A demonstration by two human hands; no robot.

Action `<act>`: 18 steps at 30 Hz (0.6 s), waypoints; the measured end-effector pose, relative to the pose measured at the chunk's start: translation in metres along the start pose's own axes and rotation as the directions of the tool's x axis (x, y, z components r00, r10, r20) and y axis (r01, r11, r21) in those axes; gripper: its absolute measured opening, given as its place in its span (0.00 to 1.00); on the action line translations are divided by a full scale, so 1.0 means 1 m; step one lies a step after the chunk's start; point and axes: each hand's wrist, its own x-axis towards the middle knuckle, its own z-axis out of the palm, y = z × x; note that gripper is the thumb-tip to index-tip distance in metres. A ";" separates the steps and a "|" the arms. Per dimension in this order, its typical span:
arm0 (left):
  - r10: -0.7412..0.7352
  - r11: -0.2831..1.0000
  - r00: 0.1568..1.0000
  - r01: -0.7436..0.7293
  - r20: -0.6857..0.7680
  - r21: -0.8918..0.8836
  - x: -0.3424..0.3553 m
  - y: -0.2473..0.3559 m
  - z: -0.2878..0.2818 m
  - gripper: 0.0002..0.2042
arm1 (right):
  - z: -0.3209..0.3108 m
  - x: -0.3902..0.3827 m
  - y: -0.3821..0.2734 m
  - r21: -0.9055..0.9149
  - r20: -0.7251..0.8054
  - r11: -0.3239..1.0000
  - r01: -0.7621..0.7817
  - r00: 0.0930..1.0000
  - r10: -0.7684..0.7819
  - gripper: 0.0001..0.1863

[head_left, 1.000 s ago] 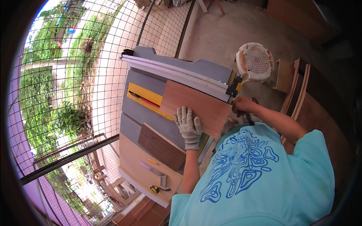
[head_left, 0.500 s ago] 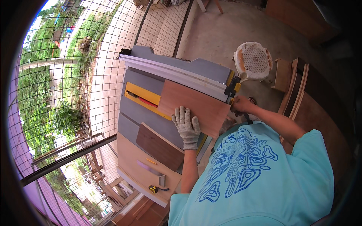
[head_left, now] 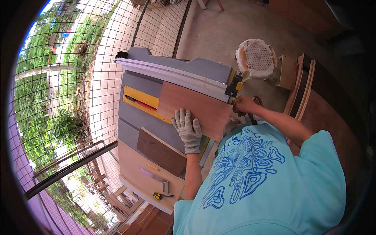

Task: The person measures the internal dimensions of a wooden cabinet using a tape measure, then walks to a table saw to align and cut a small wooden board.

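Note:
My left hand (head_left: pixel 187 130), in a grey knit glove, lies flat with fingers spread on the near left edge of a reddish-brown wooden board (head_left: pixel 196 109). That board rests on the grey table saw (head_left: pixel 133 117), its long far edge along the metal rip fence (head_left: pixel 172 78). A red saw blade (head_left: pixel 147 106) shows in the yellow insert (head_left: pixel 129 93) beyond the board's left end. Bare, my right hand (head_left: pixel 244 105) curls round the handle at the fence's right end; its fingertips are partly hidden.
A darker board (head_left: pixel 160 152) lies to the left of my gloved hand. On the beige side table are a pencil (head_left: pixel 153 167), a metal angle piece (head_left: pixel 154 175) and a tape measure (head_left: pixel 158 196). A worn white stool (head_left: pixel 256 58) stands beyond the saw; wire mesh (head_left: pixel 90 51) borders the left.
The whole view has shifted slightly, so the saw and both hands appear a little farther left. Against the board and fence, the hands look nearly unmoved.

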 end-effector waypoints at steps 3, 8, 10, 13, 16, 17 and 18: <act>-0.006 1.000 1.000 0.006 0.005 0.011 -0.001 0.000 -0.002 0.22 | 0.001 -0.001 -0.003 -0.031 0.018 1.000 0.001 1.000 0.000 0.07; 0.004 1.000 1.000 -0.004 -0.004 -0.004 0.002 0.002 -0.001 0.20 | 0.001 0.000 0.002 0.032 -0.006 0.999 0.015 1.000 -0.015 0.07; -0.001 1.000 1.000 0.001 -0.006 -0.008 0.001 0.002 -0.002 0.20 | 0.002 -0.002 -0.001 -0.001 -0.015 1.000 0.016 1.000 -0.016 0.08; 0.004 1.000 1.000 -0.005 -0.016 -0.007 0.002 0.002 -0.001 0.20 | 0.003 -0.002 0.001 -0.043 -0.043 0.999 0.021 0.999 -0.023 0.09; 0.005 1.000 1.000 -0.005 -0.016 -0.005 0.001 0.001 0.000 0.20 | 0.003 -0.002 0.002 -0.064 -0.064 0.997 0.033 0.997 -0.038 0.09; 0.005 1.000 1.000 -0.005 -0.016 -0.006 0.001 0.001 0.000 0.20 | 0.003 -0.003 0.002 -0.074 -0.067 0.996 0.041 0.997 -0.046 0.09; 0.006 1.000 1.000 -0.006 -0.014 -0.004 0.001 0.001 0.000 0.21 | 0.004 -0.003 0.001 -0.074 -0.067 0.996 0.042 0.997 -0.047 0.09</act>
